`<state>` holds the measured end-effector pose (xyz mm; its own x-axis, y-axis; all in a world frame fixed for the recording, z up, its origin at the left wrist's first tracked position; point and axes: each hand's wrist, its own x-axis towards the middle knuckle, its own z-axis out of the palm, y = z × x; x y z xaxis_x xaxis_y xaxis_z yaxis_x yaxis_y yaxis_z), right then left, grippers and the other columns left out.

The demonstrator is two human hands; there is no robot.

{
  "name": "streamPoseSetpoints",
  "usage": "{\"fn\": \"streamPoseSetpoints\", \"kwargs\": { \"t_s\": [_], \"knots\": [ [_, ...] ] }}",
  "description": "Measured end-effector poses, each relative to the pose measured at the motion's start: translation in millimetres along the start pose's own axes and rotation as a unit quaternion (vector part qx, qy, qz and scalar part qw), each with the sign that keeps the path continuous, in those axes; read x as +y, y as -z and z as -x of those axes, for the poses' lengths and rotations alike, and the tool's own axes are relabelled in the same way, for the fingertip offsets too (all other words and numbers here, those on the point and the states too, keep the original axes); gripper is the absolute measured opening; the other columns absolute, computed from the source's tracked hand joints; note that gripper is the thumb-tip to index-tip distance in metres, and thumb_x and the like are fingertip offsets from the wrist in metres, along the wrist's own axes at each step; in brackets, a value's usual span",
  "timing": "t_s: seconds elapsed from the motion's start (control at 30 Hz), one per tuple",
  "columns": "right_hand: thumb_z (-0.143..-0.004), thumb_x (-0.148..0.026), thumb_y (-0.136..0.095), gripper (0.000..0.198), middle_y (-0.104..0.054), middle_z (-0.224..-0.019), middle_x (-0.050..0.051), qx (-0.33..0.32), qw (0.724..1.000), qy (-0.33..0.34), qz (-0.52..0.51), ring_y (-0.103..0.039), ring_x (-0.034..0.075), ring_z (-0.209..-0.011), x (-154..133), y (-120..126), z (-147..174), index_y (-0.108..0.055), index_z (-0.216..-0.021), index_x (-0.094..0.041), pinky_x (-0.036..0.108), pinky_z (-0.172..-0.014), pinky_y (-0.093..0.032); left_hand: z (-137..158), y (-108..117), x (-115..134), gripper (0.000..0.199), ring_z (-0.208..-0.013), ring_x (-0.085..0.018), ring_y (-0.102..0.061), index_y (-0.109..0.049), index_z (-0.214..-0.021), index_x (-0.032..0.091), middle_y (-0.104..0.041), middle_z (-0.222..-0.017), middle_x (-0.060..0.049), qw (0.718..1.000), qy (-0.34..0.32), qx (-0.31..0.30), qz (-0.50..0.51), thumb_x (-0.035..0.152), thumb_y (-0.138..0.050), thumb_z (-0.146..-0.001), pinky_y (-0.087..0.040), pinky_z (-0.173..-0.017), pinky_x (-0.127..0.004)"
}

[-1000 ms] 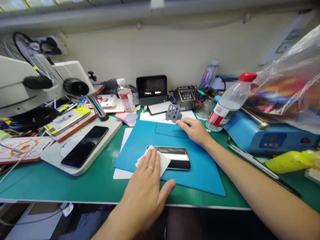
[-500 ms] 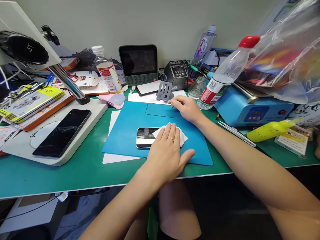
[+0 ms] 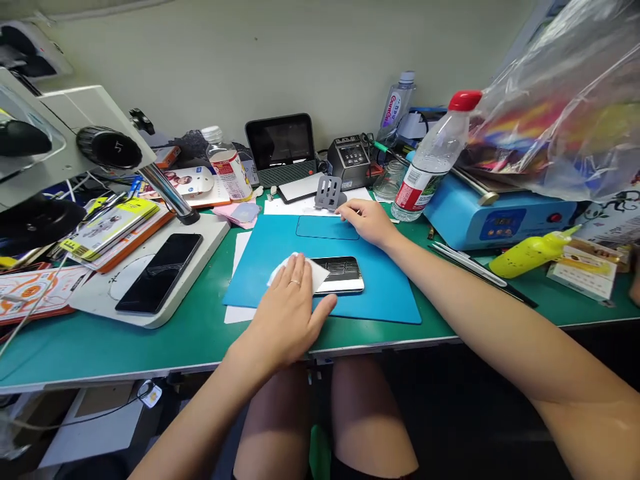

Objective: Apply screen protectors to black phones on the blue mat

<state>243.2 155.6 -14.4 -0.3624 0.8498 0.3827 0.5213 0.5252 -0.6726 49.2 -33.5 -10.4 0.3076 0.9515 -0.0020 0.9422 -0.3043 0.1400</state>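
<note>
My left hand lies flat, pressing a white wipe over the left end of a phone. The phone's dark, glossy right part shows streaky reflections; the rest is hidden under the wipe and fingers. Beneath it is a blue mat. My right hand rests at the mat's far right edge, its fingers curled with thumb and forefinger together; whatever they hold, if anything, cannot be made out. Beside that hand lies a thin dark-edged rectangle, like a screen protector. A grey phone stand stands just beyond.
Left is a microscope base bearing a black phone. Behind the mat are a drink bottle, a screen device and a soldering station. A red-capped bottle, blue machine and yellow bottle stand right.
My left hand and the wipe have slid from the phone's right end to its left end, uncovering the right part. My right hand stays by the mat's far edge. The camera view has shifted.
</note>
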Motion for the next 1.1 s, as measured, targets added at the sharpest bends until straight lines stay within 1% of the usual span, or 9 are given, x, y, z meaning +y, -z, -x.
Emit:
{"fn": "streamPoseSetpoints", "kwargs": {
  "t_s": [0.17, 0.27, 0.37, 0.5, 0.67, 0.87, 0.97, 1.03, 1.1],
  "knots": [
    [-0.092, -0.035, -0.050, 0.030, -0.075, -0.088, 0.008, 0.002, 0.996, 0.057, 0.065, -0.065, 0.023, -0.082, -3.5, -3.4, 3.7, -0.073, -0.081, -0.019, 0.033, -0.076, -0.044, -37.1, -7.5, 56.5, 0.082, -0.152, -0.037, -0.017, -0.030, -0.151, -0.008, -0.023, -0.160, -0.029, 0.998, -0.054, 0.018, 0.022, 0.059, -0.027, -0.103, -0.022, -0.124, -0.049],
    [-0.093, -0.035, -0.049, 0.031, -0.073, -0.087, 0.008, 0.003, 0.994, 0.078, 0.077, -0.065, 0.023, -0.083, -5.1, -2.9, 6.6, -0.073, -0.081, -0.020, 0.034, -0.078, -0.045, -36.1, -12.3, 68.6, 0.076, -0.153, -0.036, -0.015, -0.028, -0.152, -0.007, -0.021, -0.161, -0.028, 0.996, -0.081, 0.015, 0.017, 0.050, -0.029, -0.104, -0.021, -0.124, -0.048],
    [-0.094, -0.036, -0.048, 0.031, -0.073, -0.091, 0.009, 0.017, 0.994, 0.080, 0.078, -0.065, 0.024, -0.085, -5.6, 0.5, 6.9, -0.074, -0.087, -0.021, 0.035, -0.080, -0.046, -16.3, -11.7, 49.8, 0.070, -0.154, -0.033, -0.014, -0.028, -0.153, -0.004, -0.020, -0.163, -0.025, 0.994, -0.107, 0.025, 0.007, 0.046, -0.030, -0.104, -0.020, -0.125, -0.046],
    [-0.094, -0.037, -0.049, 0.033, -0.073, -0.095, 0.012, -0.008, 0.988, 0.090, 0.128, -0.065, 0.028, -0.087, -5.7, 5.1, 3.2, -0.076, -0.097, -0.018, 0.041, -0.083, -0.047, 11.6, -0.6, -4.4, 0.069, -0.154, -0.030, -0.012, -0.025, -0.155, 0.002, -0.018, -0.164, -0.021, 0.992, -0.127, 0.022, 0.002, 0.047, -0.032, -0.103, -0.020, -0.125, -0.045],
    [-0.093, -0.043, -0.051, 0.040, -0.072, -0.108, 0.015, -0.042, 0.980, 0.102, 0.167, -0.064, 0.035, -0.104, -5.1, 3.0, -0.9, -0.071, -0.118, -0.018, 0.050, -0.091, -0.047, 1.8, 22.6, -63.8, 0.062, -0.154, -0.024, -0.014, -0.029, -0.155, 0.003, -0.021, -0.164, -0.017, 0.975, -0.220, -0.038, 0.005, 0.035, -0.035, -0.102, -0.017, -0.127, -0.040],
    [-0.088, -0.064, -0.057, 0.062, -0.066, -0.130, 0.015, -0.062, 0.973, 0.091, 0.205, -0.058, 0.040, -0.121, 4.4, -1.2, -1.6, -0.059, -0.137, -0.026, 0.057, -0.100, -0.044, -32.7, 28.0, -78.3, 0.062, -0.152, -0.026, -0.026, -0.038, -0.151, 0.003, -0.030, -0.162, -0.017, 0.955, -0.294, -0.024, 0.030, 0.031, -0.039, -0.095, -0.024, -0.125, -0.039],
    [-0.085, -0.068, -0.058, 0.071, -0.062, -0.136, 0.015, -0.094, 0.966, 0.076, 0.230, -0.056, 0.041, -0.125, 8.8, -0.9, -1.2, -0.052, -0.144, -0.029, 0.059, -0.102, -0.044, -32.6, 24.2, -82.3, 0.052, -0.142, -0.028, -0.045, -0.054, -0.138, 0.007, -0.049, -0.152, -0.016, 0.951, -0.303, 0.026, 0.046, 0.027, -0.045, -0.091, -0.036, -0.119, -0.041],
    [-0.086, -0.068, -0.057, 0.069, -0.062, -0.136, 0.014, -0.117, 0.962, 0.071, 0.236, -0.057, 0.040, -0.124, 9.4, -0.4, -0.9, -0.053, -0.143, -0.030, 0.058, -0.102, -0.046, -30.2, 24.0, -87.5, 0.038, -0.129, -0.026, -0.059, -0.066, -0.121, 0.014, -0.064, -0.137, -0.012, 0.953, -0.291, 0.058, 0.059, 0.022, -0.044, -0.091, -0.047, -0.110, -0.040],
    [-0.086, -0.067, -0.056, 0.066, -0.062, -0.136, 0.014, -0.129, 0.961, 0.069, 0.234, -0.057, 0.040, -0.124, 8.7, -0.1, -0.4, -0.056, -0.140, -0.029, 0.057, -0.102, -0.047, -29.1, 25.6, -93.1, 0.032, -0.118, -0.025, -0.065, -0.070, -0.110, 0.016, -0.071, -0.125, -0.010, 0.959, -0.264, 0.076, 0.066, 0.022, -0.042, -0.095, -0.053, -0.101, -0.039]
  ]
}}
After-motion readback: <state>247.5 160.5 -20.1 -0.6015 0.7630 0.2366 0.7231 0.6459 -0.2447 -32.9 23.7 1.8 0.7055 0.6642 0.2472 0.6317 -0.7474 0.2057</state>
